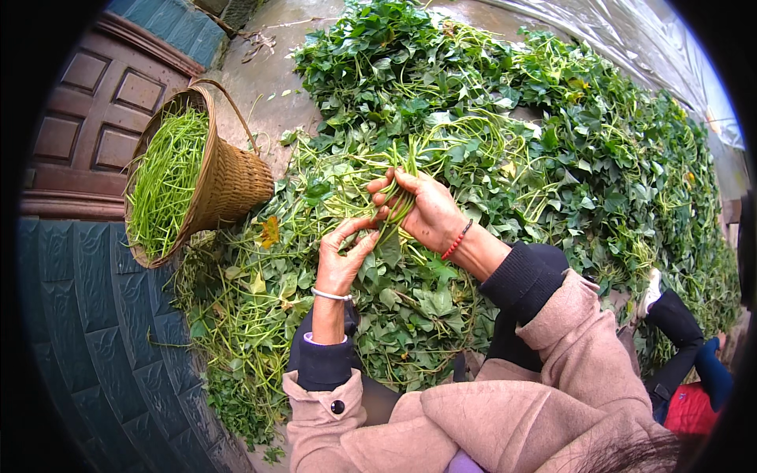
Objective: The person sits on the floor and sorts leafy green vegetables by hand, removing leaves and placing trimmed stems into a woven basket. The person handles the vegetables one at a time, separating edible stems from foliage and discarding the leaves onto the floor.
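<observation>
A small bundle of green leaf stalks rests in my right hand, its fingers closed around the middle and a red-beaded bracelet on the wrist. My left hand, wearing a pale bangle, meets the bundle from the left. Its thumb and fingertips pinch at the lower ends of the stalks. Beneath both hands spreads a thick heap of leafy vines, which look like sweet potato vines. To the left, a woven basket leans with its mouth facing me, filled with stripped green stalks.
A brown panelled door and dark blue-green wall tiles border the left side. Transparent plastic sheeting hangs at the upper right. At the right edge sits another person, with a dark trouser leg and pale shoe against the vines.
</observation>
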The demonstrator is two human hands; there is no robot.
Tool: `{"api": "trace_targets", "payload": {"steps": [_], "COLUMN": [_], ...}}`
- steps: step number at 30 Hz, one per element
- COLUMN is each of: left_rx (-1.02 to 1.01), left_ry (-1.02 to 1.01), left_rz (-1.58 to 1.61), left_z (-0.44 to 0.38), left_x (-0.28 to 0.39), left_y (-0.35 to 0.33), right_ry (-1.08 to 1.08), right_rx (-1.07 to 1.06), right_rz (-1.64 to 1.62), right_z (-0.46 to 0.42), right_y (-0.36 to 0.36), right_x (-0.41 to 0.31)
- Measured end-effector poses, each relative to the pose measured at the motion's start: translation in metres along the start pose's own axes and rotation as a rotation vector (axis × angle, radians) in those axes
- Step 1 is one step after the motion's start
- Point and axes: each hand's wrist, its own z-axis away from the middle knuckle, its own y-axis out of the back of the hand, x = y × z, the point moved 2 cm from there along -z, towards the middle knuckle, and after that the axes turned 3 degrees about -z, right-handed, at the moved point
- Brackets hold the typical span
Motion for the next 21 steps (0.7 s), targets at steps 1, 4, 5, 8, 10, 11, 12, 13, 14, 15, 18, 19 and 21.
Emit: {"api": "trace_targets", "payload": {"steps": [1, 4, 5, 8, 10, 11, 12, 13, 14, 15, 18, 19, 21], "left_rx": [0.010, 0.020, -0.002, -0.094, -0.129, -0.143, -0.164, -0.154, -0.143, -0.134, 0.166, 0.304, 0.407], "left_ry": [-0.026, -0.098, -0.092, -0.075, -0.023, -0.028, -0.050, -0.045, -0.041, -0.036, 0.071, -0.037, -0.061], "left_rz": [-0.002, 0.016, -0.007, -0.017, 0.016, -0.041, 0.004, 0.016, 0.029, 0.041, 0.115, 0.133, 0.222], "left_z": [0.000, 0.002, 0.003, 0.003, 0.005, 0.005, 0.005, 0.004, 0.003, 0.002, 0.001, -0.001, -0.003], "left_x": [0.000, 0.003, 0.005, 0.005, -0.006, -0.010, 0.000, -0.002, -0.005, -0.004, -0.006, -0.008, -0.010], "left_y": [0.001, 0.004, 0.004, 0.001, 0.000, 0.001, -0.003, -0.003, -0.002, -0.002, 0.006, 0.009, 0.015], "right_ry": [0.003, 0.054, 0.070, 0.083, 0.073, 0.072, 0.078, 0.084, 0.087, 0.089, 0.067, 0.051, 0.018], "right_rx": [0.007, 0.040, 0.055, 0.053, 0.032, 0.027, 0.028, 0.028, 0.032, 0.036, 0.020, 0.008, -0.008], "right_rz": [0.000, -0.015, -0.021, -0.045, -0.052, -0.059, -0.064, -0.070, -0.074, -0.078, -0.064, -0.056, -0.020], "right_z": [0.000, -0.001, -0.002, -0.006, -0.006, -0.007, -0.007, -0.007, -0.007, -0.006, -0.005, -0.004, 0.001], "right_y": [0.000, 0.004, 0.006, 0.011, 0.009, 0.008, 0.009, 0.010, 0.011, 0.012, 0.009, 0.007, 0.001], "right_x": [-0.001, -0.008, -0.010, -0.012, -0.011, -0.009, -0.010, -0.011, -0.012, -0.013, -0.013, -0.012, -0.008]}}
